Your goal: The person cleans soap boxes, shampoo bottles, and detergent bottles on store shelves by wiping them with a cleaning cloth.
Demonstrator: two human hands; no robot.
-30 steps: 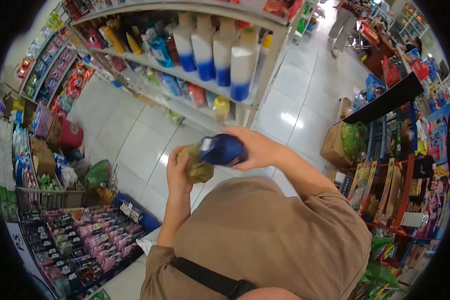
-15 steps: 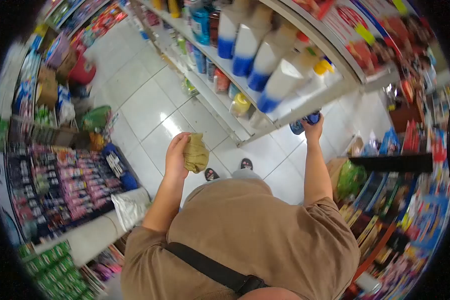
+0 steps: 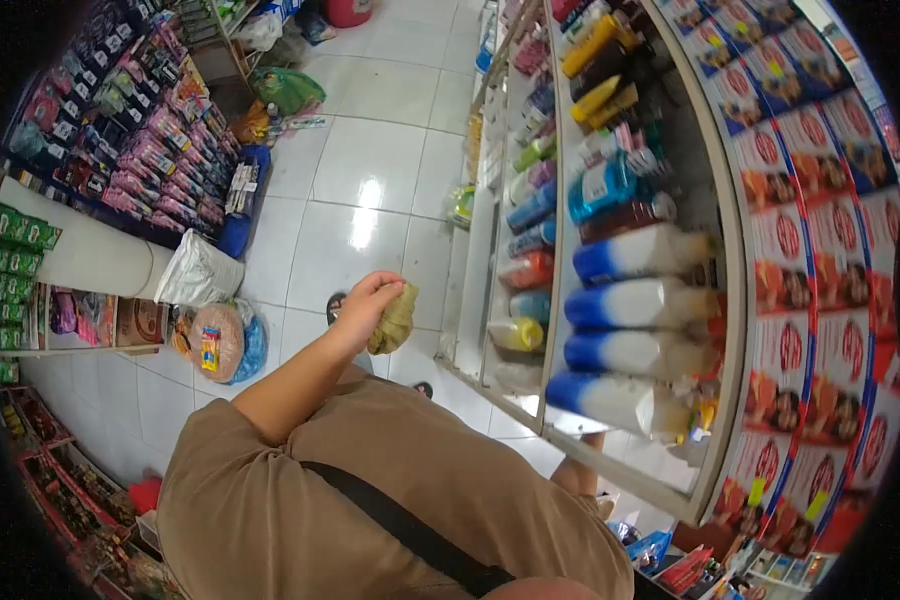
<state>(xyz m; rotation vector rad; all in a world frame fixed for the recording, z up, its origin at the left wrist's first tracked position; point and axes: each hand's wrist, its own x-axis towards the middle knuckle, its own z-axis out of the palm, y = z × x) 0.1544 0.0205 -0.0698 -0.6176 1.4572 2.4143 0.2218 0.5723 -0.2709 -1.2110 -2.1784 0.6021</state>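
Note:
My left hand (image 3: 368, 308) is closed on a bunched olive-green cloth (image 3: 396, 320), held over the floor left of the shelf unit. My right forearm (image 3: 576, 476) passes behind the near lower edge of the shelf unit (image 3: 625, 462). A bit of skin shows there, but the fingers, and anything in them, are hidden. Close above that forearm, several white bottles with blue ends (image 3: 620, 400) stand in a row on the shelf. A turquoise bottle (image 3: 602, 190) and a yellow-capped container (image 3: 516, 334) are among the goods farther along.
Red-and-white printed packets (image 3: 810, 270) hang down the unit's right side. Toward the left are a rack of hanging packs (image 3: 160, 150), a white sack (image 3: 200, 270) and a round brown bundle (image 3: 218, 340) on the floor. White tiles (image 3: 360, 165) run between the rack and the shelves.
The view has turned, bringing the shelf unit to the right. My right hand, earlier seen with a dark blue bottle, has gone behind the shelf edge. My left still holds the cloth.

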